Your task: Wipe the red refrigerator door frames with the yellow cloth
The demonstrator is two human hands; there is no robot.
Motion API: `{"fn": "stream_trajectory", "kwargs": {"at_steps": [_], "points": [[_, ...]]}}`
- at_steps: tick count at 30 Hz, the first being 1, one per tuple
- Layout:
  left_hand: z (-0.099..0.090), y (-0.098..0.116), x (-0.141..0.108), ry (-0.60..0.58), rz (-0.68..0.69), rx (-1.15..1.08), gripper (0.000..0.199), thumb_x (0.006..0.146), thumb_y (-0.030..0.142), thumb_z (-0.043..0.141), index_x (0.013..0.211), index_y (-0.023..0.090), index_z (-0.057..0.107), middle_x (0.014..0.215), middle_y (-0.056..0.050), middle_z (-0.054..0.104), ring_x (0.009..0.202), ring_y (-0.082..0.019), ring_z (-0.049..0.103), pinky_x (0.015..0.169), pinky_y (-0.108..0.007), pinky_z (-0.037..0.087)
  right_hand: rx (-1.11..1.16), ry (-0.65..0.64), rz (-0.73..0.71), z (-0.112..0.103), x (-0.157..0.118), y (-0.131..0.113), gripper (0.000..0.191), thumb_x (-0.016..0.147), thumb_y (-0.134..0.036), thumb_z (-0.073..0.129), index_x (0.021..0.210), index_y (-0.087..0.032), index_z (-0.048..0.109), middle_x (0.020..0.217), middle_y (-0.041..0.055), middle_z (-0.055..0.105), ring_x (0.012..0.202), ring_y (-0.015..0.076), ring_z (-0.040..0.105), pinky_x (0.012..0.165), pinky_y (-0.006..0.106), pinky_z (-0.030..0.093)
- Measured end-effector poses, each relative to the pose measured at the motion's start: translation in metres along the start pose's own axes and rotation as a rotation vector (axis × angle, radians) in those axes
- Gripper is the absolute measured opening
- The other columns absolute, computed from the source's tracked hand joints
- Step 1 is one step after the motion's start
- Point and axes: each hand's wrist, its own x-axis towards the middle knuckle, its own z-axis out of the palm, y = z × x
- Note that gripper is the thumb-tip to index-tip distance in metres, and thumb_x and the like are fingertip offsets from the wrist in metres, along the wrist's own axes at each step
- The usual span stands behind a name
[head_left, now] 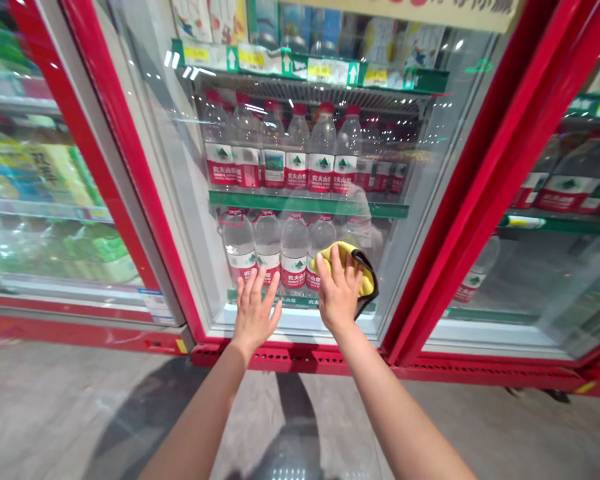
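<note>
A glass door with a red frame (480, 180) stands in front of me. My left hand (256, 310) is spread against its lower part, in front of the bottles, with nothing in it. To its right, my right hand (339, 287) holds a yellow cloth (367, 283) with a dark edge flat against the glass, fingers apart over it. Part of the cloth is hidden under the palm. Behind the glass, water bottles (296, 243) with red and white labels stand on the lower shelf.
More bottles (323, 147) with red caps fill the middle shelf, with cartons (380, 40) above. Other glass-fronted coolers adjoin on the left (40, 173) and right (545, 267). A red perforated base strip (300, 359) runs along the grey floor (430, 427).
</note>
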Motion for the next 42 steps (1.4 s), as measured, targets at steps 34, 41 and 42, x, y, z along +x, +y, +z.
{"fn": "stream_trajectory", "kwargs": {"at_steps": [34,41,42], "points": [[-0.035,-0.040,-0.022,-0.185,-0.187,0.020,0.096,0.084,0.032,0.074,0.162,0.022,0.019,0.168,-0.019,0.022,0.157,-0.034,0.015,0.127,-0.059,0.018,0.101,-0.273,-0.733,0.000,0.006,-0.027,0.043,0.098,-0.020,0.056,0.139,-0.034,0.061,0.140,0.0019,0.066,0.129,0.0203,0.054,0.118,0.038,0.026],[-0.042,-0.060,-0.033,-0.173,-0.257,0.060,0.098,0.084,0.034,0.074,0.163,0.021,0.016,0.168,-0.020,0.021,0.157,-0.036,0.016,0.126,-0.061,0.019,0.004,-0.100,-0.369,0.004,0.035,-0.043,0.054,0.096,-0.018,0.054,0.147,-0.038,0.054,0.153,0.0062,0.054,0.137,0.0310,0.047,0.120,0.053,0.021],[-0.042,-0.062,-0.034,-0.168,-0.266,0.064,0.097,0.084,0.034,0.074,0.162,0.020,0.017,0.168,-0.020,0.021,0.157,-0.036,0.016,0.126,-0.061,0.019,0.011,-0.082,-0.309,0.010,0.038,-0.060,0.055,0.096,-0.019,0.053,0.148,-0.038,0.052,0.155,0.0067,0.052,0.138,0.0322,0.046,0.119,0.055,0.021]]}}
